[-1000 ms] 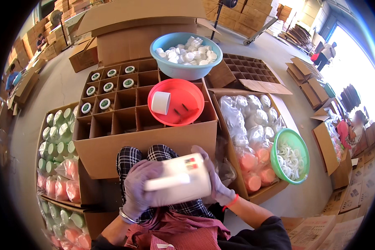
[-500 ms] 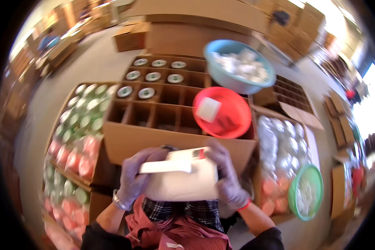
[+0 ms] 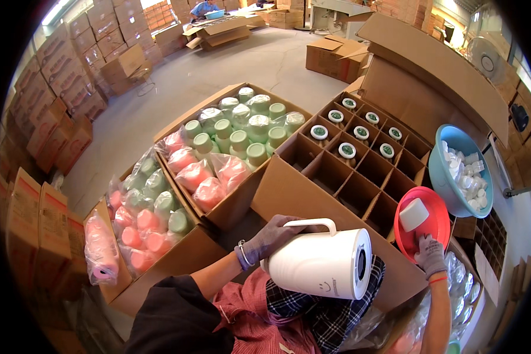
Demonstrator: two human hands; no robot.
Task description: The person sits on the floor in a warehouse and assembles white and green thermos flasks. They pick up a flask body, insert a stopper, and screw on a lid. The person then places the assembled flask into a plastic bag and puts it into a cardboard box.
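My left hand (image 3: pixel 271 241), in a grey glove, grips a white thermos jug (image 3: pixel 312 265) near its base and the end of its handle. The jug lies on its side over my lap, its round end with a dark centre facing right. My right hand (image 3: pixel 430 255), gloved too, reaches into a red basin (image 3: pixel 406 245) at the right. Its fingertips are drawn together at the basin's bottom; what they hold, if anything, is too small to make out. A white block-like piece (image 3: pixel 414 215) lies in the basin just beyond those fingers.
Ahead stands a divided carton (image 3: pixel 318 203) with several white-lidded jugs in its cells. Cartons of bagged green and pink bottles (image 3: pixel 239 140) stand left. A blue basin (image 3: pixel 438 174) of white parts sits far right. Further off, a person (image 3: pixel 203 9) works at cartons.
My right hand has left the jug and gone into the red basin. The jug has turned on its side in my left hand. My view has swung left.
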